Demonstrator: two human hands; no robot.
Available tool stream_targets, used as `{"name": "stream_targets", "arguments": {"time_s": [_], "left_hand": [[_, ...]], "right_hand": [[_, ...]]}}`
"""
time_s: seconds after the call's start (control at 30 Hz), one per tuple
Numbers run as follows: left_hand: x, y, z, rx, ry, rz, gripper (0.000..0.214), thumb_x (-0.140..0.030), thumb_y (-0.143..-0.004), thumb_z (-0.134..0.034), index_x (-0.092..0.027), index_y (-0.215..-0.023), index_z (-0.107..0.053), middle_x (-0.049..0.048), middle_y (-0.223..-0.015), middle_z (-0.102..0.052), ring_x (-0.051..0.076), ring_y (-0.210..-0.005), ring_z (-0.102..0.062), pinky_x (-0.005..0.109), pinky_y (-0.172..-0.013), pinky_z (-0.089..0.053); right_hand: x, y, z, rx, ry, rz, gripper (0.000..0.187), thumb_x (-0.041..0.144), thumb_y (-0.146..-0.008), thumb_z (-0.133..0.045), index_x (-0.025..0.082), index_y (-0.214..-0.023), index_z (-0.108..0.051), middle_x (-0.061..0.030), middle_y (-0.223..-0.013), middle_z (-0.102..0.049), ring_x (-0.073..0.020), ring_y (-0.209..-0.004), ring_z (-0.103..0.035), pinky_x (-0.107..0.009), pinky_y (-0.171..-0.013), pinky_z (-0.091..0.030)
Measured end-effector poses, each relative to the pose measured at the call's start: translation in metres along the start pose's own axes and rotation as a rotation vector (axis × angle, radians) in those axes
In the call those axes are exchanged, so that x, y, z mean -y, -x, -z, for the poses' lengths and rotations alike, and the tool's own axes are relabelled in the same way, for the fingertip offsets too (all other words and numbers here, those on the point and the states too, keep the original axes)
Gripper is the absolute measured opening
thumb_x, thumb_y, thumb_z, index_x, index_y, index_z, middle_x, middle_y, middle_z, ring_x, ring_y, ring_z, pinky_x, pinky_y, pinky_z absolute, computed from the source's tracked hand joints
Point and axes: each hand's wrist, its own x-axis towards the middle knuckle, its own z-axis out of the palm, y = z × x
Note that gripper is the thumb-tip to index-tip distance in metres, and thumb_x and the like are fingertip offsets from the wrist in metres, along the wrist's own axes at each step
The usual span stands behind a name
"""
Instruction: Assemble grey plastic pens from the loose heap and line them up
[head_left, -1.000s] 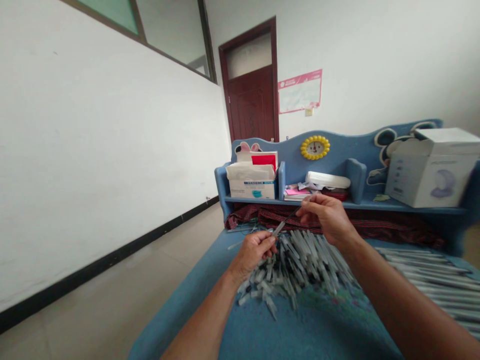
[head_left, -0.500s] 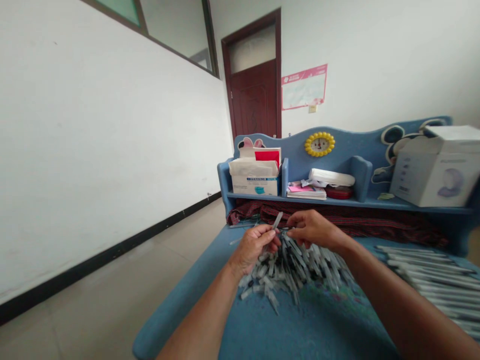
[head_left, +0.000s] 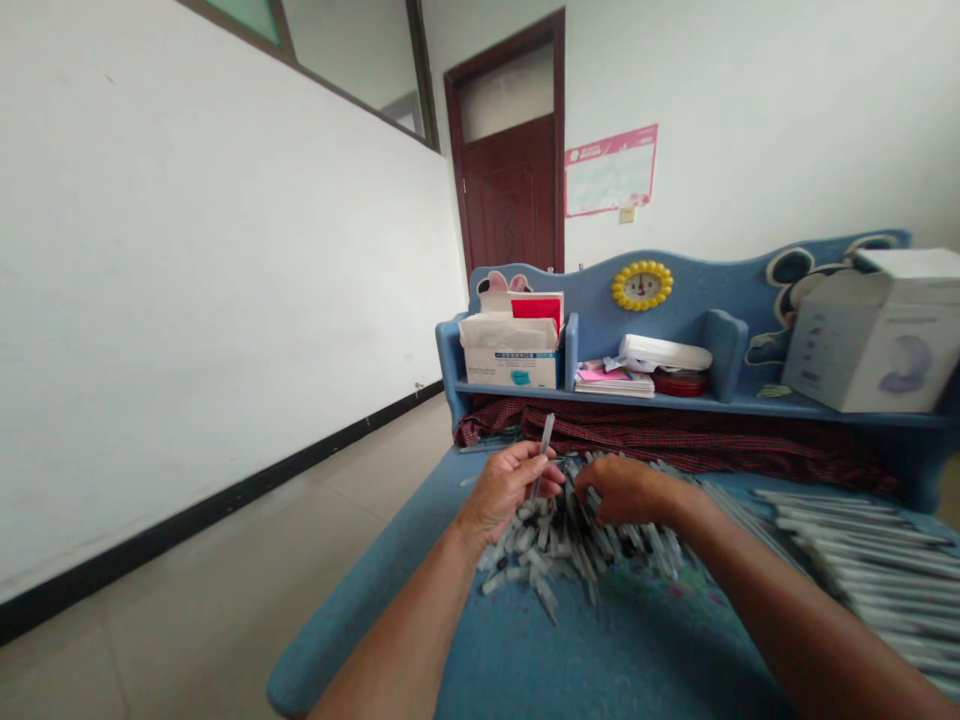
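Note:
My left hand (head_left: 517, 485) pinches a translucent pen cap (head_left: 547, 433) between thumb and fingers, its end pointing up. Just to the right, my right hand (head_left: 626, 488) is closed, fingers curled down into the heap. What its fingertips hold, if anything, is hidden. Beneath both hands spreads a pile of clear and grey pen caps (head_left: 544, 560), a few dark ones among them. Beyond my right forearm, pens (head_left: 862, 560) with translucent barrels lie side by side in a row.
A blue desk (head_left: 360, 620) carries everything, with a shelf behind holding a mask box (head_left: 514, 370), papers (head_left: 613, 382), a red round tin (head_left: 679, 384) and a large white box (head_left: 870, 340). A checkered cloth (head_left: 675, 440) lies along the shelf's foot. A yellow clock (head_left: 642, 286) hangs above.
The cap in my left hand has turned more upright. My right hand has lowered into the pile, its fingers now curled among the caps.

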Motion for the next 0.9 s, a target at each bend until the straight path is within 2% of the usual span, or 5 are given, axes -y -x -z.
{"name": "stream_targets", "arguments": {"time_s": [0.13, 0.3, 0.5, 0.9], "left_hand": [[0.001, 0.000, 0.001, 0.009, 0.018, 0.000, 0.029, -0.032, -0.071, -0.065, -0.012, -0.090, -0.056, 0.0067, -0.075, -0.065, 0.012, -0.061, -0.060, 0.025, -0.062, -0.046], [0.001, 0.000, 0.002, 0.048, -0.001, 0.007, 0.024, -0.029, -0.071, -0.065, -0.011, -0.085, -0.059, 0.0079, -0.081, -0.065, 0.012, -0.065, -0.059, 0.025, -0.062, -0.046], [-0.002, 0.001, -0.001, 0.006, -0.048, 0.012, 0.025, -0.029, -0.068, -0.066, -0.011, -0.085, -0.059, 0.0061, -0.076, -0.064, 0.009, -0.057, -0.053, 0.019, -0.050, -0.039], [-0.001, -0.001, 0.000, -0.040, -0.150, 0.034, 0.036, -0.045, -0.074, -0.058, -0.013, -0.090, -0.060, 0.0023, -0.060, -0.061, 0.005, -0.042, -0.046, 0.015, -0.037, -0.024]], "right_hand": [[-0.007, 0.000, 0.003, -0.030, 0.061, -0.125, 0.032, 0.013, -0.063, -0.052, 0.022, -0.089, -0.068, -0.0086, -0.091, -0.068, -0.0249, -0.087, -0.062, -0.028, -0.068, -0.043], [-0.004, -0.003, -0.001, -0.055, 0.092, -0.210, 0.026, 0.019, -0.070, -0.048, 0.019, -0.086, -0.069, -0.0126, -0.091, -0.068, -0.0272, -0.087, -0.063, -0.032, -0.068, -0.046], [0.001, -0.010, -0.010, -0.066, 0.111, -0.294, 0.034, 0.026, -0.074, -0.048, 0.012, -0.100, -0.065, -0.0190, -0.098, -0.066, -0.0289, -0.092, -0.062, -0.036, -0.073, -0.046], [0.001, -0.013, -0.015, -0.029, 0.092, -0.286, 0.033, 0.027, -0.072, -0.051, 0.014, -0.097, -0.067, -0.0173, -0.097, -0.067, -0.0276, -0.092, -0.063, -0.033, -0.072, -0.047]]}}
